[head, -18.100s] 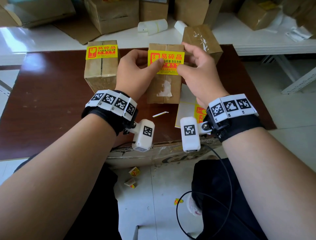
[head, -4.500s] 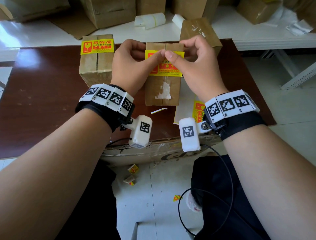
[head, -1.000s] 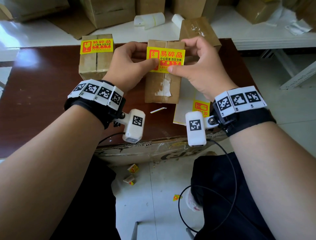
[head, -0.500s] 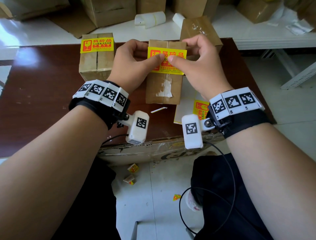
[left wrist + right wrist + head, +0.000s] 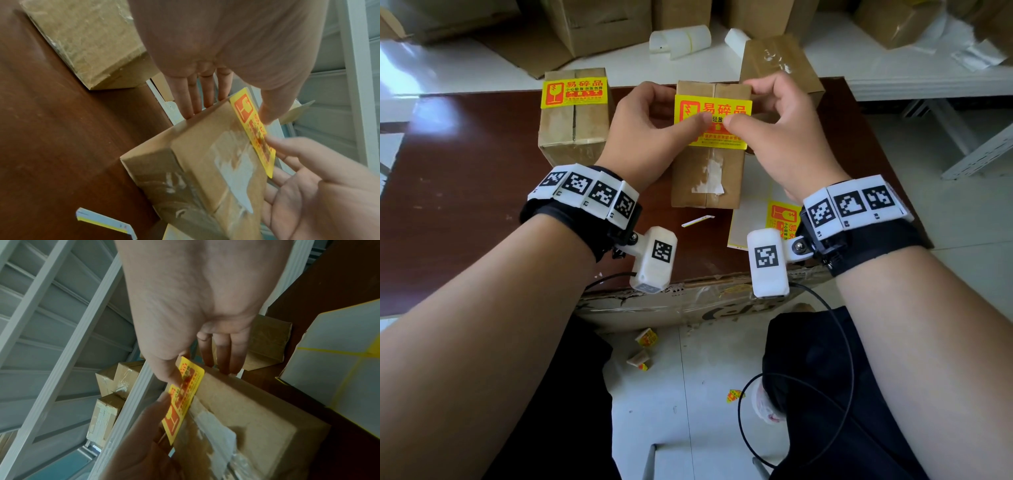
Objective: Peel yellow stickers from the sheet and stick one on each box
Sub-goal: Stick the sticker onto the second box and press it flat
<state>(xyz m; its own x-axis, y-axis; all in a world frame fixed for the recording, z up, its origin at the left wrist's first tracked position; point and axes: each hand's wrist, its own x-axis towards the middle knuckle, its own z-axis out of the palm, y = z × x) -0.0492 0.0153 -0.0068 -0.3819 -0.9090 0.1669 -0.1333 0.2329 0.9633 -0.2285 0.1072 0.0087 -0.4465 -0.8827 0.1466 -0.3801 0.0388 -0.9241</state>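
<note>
While under fingers (image 5: 702, 120), sticker (image 5: 726, 140) atop box (image 5: 705, 178).

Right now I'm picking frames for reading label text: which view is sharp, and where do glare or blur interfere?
Head view: sharp, sticker print legible on the middle box; glare on the table at far left; edges bowed by the wide lens. Left wrist: sticker print smeared, right hand blurred. Right wrist: print soft, left hand out of focus.
</note>
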